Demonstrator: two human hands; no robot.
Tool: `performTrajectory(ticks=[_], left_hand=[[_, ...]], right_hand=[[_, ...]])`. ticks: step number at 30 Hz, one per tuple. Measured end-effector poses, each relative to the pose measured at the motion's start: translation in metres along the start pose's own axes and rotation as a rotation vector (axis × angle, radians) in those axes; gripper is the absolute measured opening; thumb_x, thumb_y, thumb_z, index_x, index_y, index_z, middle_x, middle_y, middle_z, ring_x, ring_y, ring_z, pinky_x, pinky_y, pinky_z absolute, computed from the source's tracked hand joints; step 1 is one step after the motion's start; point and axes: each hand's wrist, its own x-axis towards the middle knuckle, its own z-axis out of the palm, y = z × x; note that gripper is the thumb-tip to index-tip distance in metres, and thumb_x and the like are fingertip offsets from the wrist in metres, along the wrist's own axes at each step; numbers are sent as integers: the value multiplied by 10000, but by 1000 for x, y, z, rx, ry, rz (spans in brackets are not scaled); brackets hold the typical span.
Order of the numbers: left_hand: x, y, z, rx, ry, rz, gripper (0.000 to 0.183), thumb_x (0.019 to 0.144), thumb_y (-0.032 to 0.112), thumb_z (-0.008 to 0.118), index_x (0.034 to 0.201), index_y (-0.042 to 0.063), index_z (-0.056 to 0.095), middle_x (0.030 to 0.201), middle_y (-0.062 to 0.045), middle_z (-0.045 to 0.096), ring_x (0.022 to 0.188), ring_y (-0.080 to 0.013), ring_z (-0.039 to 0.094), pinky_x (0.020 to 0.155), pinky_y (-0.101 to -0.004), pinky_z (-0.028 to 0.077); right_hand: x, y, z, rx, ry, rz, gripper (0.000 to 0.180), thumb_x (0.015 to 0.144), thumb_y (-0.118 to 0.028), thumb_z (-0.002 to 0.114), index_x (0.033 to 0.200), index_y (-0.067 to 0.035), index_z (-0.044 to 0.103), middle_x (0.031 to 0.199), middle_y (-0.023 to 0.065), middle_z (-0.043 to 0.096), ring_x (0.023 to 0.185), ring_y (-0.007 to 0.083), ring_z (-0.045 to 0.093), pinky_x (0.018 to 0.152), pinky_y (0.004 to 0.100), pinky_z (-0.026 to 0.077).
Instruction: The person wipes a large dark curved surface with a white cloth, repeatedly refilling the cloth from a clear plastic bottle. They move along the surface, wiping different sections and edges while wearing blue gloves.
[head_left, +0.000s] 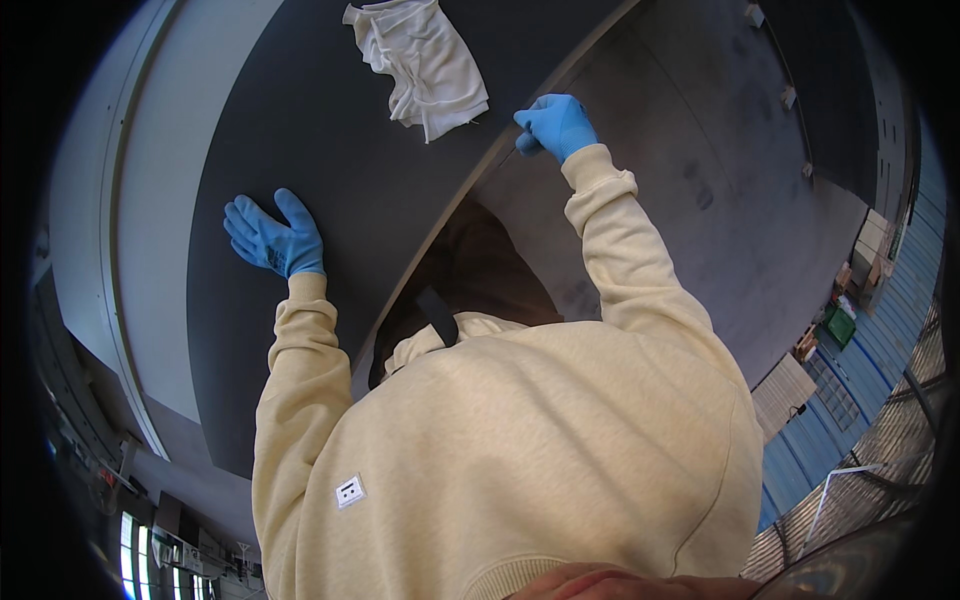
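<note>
My left hand (274, 234), in a blue work glove, rests palm down on a large dark panel (330, 157), its fingers spread and the thumb apart. Beside the panel's long pale edge (442, 225) is my right hand (559, 126), also gloved in blue. Its fingers are curled in; whether something small is inside them is hidden. A crumpled white cloth (427, 67) lies on the panel at the top, to the left of my right hand and apart from both hands.
Past the panel's left side is a pale surface with a long metal rail (112, 225). Grey concrete floor (660, 150) with dark marks shows on the right. Another dark panel (832, 90) stands beyond it. By the blue wall are a green bin (838, 326) and several boxes (874, 247).
</note>
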Motion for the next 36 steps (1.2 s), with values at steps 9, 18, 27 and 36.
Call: performTrajectory(ticks=[9, 18, 27, 36], left_hand=[[0, 0, -1, 9, 15, 9, 824, 1060, 634, 489, 1609, 20, 480, 1698, -225, 424, 1602, -417, 334, 1326, -565, 193], [0, 1, -1, -7, 12, 1, 831, 1061, 638, 483, 1616, 20, 474, 1704, -226, 417, 1608, -416, 328, 1333, -561, 177], [1, 2, -1, 5, 23, 7, 825, 1062, 640, 475, 1603, 17, 489, 1693, -234, 430, 1600, -421, 339, 1330, -565, 184], [-2, -1, 0, 17, 4, -2, 834, 1057, 642, 479, 1608, 17, 479, 1704, -230, 414, 1609, -419, 322, 1328, -568, 178]], right_hand=[[-19, -3, 21, 77, -46, -48, 195, 949, -167, 745, 851, -5, 699, 727, 143, 770, 647, 203, 761, 705, 345, 637], [-35, 0, 33, 43, -118, 9, 169, 913, -218, 673, 856, -64, 713, 760, 58, 808, 713, 156, 756, 811, 337, 588], [-31, 4, 39, 56, -130, 10, 174, 924, -207, 690, 891, -40, 723, 764, 82, 808, 706, 167, 772, 790, 325, 602], [-36, -15, 31, -151, -33, -123, 224, 968, -273, 670, 917, -71, 751, 796, 70, 813, 739, 237, 782, 842, 386, 613]])
